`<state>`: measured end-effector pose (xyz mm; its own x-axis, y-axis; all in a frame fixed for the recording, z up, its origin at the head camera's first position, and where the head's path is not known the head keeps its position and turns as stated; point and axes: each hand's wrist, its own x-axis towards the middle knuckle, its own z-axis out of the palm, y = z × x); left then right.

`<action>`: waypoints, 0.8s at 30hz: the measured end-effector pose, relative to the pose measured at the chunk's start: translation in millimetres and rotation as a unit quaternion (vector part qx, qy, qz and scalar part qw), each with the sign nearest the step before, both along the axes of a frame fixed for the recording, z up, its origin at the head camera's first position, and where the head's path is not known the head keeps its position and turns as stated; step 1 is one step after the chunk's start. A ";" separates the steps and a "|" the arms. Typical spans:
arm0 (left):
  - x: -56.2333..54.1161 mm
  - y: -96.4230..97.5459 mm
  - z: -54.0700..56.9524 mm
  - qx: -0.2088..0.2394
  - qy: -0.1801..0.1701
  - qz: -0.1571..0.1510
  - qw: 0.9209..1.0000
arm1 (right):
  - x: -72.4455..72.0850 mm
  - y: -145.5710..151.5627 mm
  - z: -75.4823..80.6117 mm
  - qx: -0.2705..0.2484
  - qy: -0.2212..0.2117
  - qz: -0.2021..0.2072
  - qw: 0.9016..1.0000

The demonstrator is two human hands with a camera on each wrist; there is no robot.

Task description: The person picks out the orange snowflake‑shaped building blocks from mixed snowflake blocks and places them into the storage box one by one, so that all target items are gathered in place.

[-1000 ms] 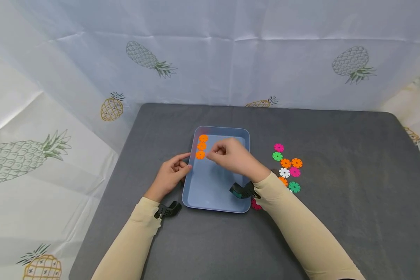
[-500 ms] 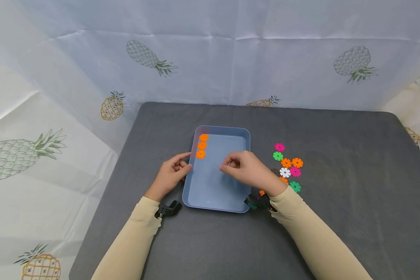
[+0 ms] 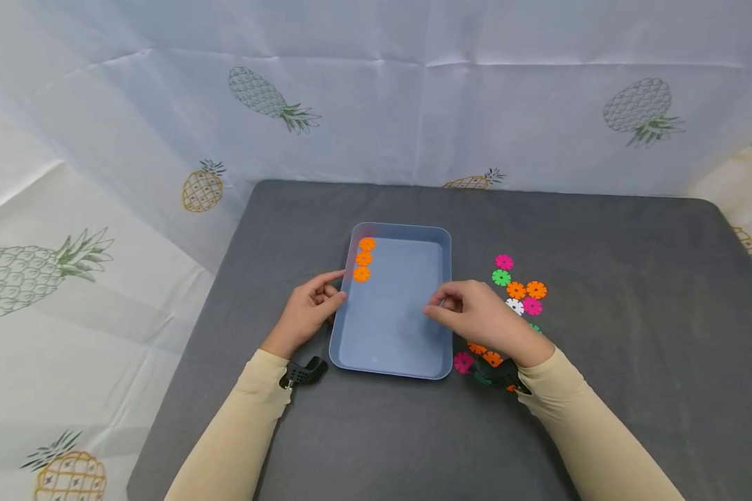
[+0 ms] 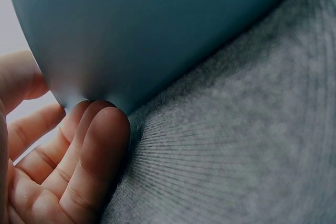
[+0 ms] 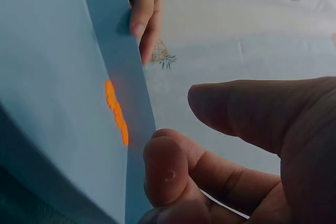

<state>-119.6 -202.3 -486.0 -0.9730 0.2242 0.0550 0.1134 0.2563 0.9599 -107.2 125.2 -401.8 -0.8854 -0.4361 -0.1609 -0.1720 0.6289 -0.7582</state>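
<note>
A blue rectangular tray (image 3: 391,320) stands on the grey table. Along its inner left side lie orange notched discs (image 3: 363,259), snowflake-shaped building pieces, in a short column. My left hand (image 3: 306,311) holds the tray's left rim, thumb at the edge; in the left wrist view its fingers (image 4: 107,145) are bent against the outer wall. Over the tray's right side is my right hand (image 3: 479,314), fingers loosely bent. The right wrist view shows its thumb (image 5: 226,106) apart from the fingertips, with nothing between them.
Right of the tray lie loose notched discs: pink (image 3: 504,262), green (image 3: 501,277), orange (image 3: 536,289), white (image 3: 514,306) and others. The right hand and its wrist strap (image 3: 498,374) partly hide them. A pineapple-print cloth (image 3: 413,125) hangs behind the table.
My right hand has drawn back from beside the lowest orange disc, rightward and nearer, to the tray's right side. The left hand stays at the rim; the orange column is unchanged.
</note>
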 end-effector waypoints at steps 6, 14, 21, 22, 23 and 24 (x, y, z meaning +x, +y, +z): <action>-0.6 0.8 -0.2 0.000 -0.003 -0.003 1.000 | 2.3 17.3 -2.4 0.011 -0.005 -0.013 1.000; -4.4 1.4 1.2 -0.005 -0.014 -0.009 1.000 | 11.6 36.5 -8.4 0.012 -0.018 -0.018 1.000; -3.5 -0.8 0.3 -0.006 -0.004 -0.005 1.000 | 11.8 47.1 -17.9 0.031 -0.022 0.014 0.999; -3.2 -1.3 0.0 -0.006 -0.004 -0.003 1.000 | 11.6 48.0 -19.0 0.033 -0.022 0.017 0.999; -2.6 -1.8 -0.1 -0.006 -0.003 -0.002 1.000 | 11.7 48.8 -20.1 0.037 -0.023 0.018 0.999; -2.1 -2.3 -0.4 -0.005 -0.004 -0.001 1.000 | 11.9 49.4 -21.3 0.040 -0.026 0.018 0.999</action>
<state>-121.7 -204.6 -486.4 -0.9729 0.2267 0.0455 0.1068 0.2662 0.9580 -95.3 174.5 -423.1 -0.8588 -0.4517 -0.2418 -0.1575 0.6818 -0.7143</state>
